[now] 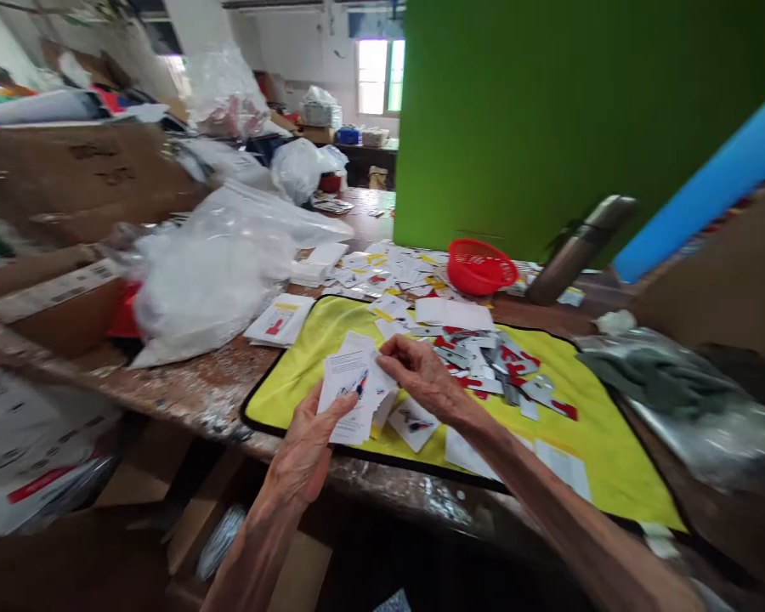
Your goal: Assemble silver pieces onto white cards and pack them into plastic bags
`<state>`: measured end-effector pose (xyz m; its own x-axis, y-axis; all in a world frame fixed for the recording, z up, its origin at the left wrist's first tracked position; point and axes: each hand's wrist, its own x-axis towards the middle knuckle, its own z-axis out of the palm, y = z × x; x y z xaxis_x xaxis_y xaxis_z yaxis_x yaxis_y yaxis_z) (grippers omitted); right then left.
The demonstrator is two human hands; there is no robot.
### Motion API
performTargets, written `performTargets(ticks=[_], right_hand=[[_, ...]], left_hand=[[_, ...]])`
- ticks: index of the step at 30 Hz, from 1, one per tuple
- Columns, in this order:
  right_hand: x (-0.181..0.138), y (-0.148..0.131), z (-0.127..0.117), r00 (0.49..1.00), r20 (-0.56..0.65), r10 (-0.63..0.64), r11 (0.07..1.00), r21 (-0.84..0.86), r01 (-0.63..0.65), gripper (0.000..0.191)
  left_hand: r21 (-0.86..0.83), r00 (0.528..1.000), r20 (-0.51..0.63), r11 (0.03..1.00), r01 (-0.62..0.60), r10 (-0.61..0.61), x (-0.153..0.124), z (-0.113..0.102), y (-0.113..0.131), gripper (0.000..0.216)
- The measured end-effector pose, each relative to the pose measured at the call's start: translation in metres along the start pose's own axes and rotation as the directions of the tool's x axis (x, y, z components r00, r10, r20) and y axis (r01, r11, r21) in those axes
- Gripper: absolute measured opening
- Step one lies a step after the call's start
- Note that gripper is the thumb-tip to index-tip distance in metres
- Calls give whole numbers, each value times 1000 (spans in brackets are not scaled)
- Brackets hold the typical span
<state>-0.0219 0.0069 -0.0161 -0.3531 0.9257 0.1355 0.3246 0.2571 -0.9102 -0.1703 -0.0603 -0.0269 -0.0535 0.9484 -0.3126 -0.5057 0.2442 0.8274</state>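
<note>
White cards [345, 382] — unreadable, left hand [304, 446] partly hidden behind

Window [381, 76] at twelve o'clock, green panel [567, 119] toward two, metallic flask [570, 259] near three, plastic bag [207, 272] at nine.

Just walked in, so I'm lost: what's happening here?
The person's left hand holds a fanned stack of printed cards above a yellow cloth, while the right hand is at the stack's right edge, perhaps pinching it. Red-and-grey pieces lie heaped on the cloth. Behind it, a red basket sits beside scattered cards.
</note>
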Motion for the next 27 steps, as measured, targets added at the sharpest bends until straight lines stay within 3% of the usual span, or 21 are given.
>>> performTargets(ticks=[5,9,14,17,20,22,25,27], right_hand=[[-36,10,-22,979,-203,25,999,-33,-33,8],[-73,17,-81,949,-304,80,993,-55,-102,10],[-136,36,-182,958,-198,210,959,-148,-241,21],[-167,54,-209,960,-125,250,892,-357,-279,24],[-176,61,-202,955,-261,143,765,-582,-274,21],[-169,55,-184,935,-346,75,764,-583,-277,23],[-148,41,-151,948,-286,142,928,-295,-228,28],[-132,38,-131,967,-202,155,982,-75,-174,32]], left_hand=[[70,992,51,992,109,-113,-12,33,-17,62],[110,981,93,981,160,-170,-22,60,-31,61],[153,967,156,972,178,-202,-26,82,-44,59],[165,955,195,967,192,-223,-26,93,-51,57],[201,944,196,953,225,-265,-26,104,-57,56],[201,940,210,953,228,-269,-26,111,-61,56],[196,938,246,960,198,-244,-25,117,-65,55],[214,937,264,961,173,-228,-25,120,-68,54]])
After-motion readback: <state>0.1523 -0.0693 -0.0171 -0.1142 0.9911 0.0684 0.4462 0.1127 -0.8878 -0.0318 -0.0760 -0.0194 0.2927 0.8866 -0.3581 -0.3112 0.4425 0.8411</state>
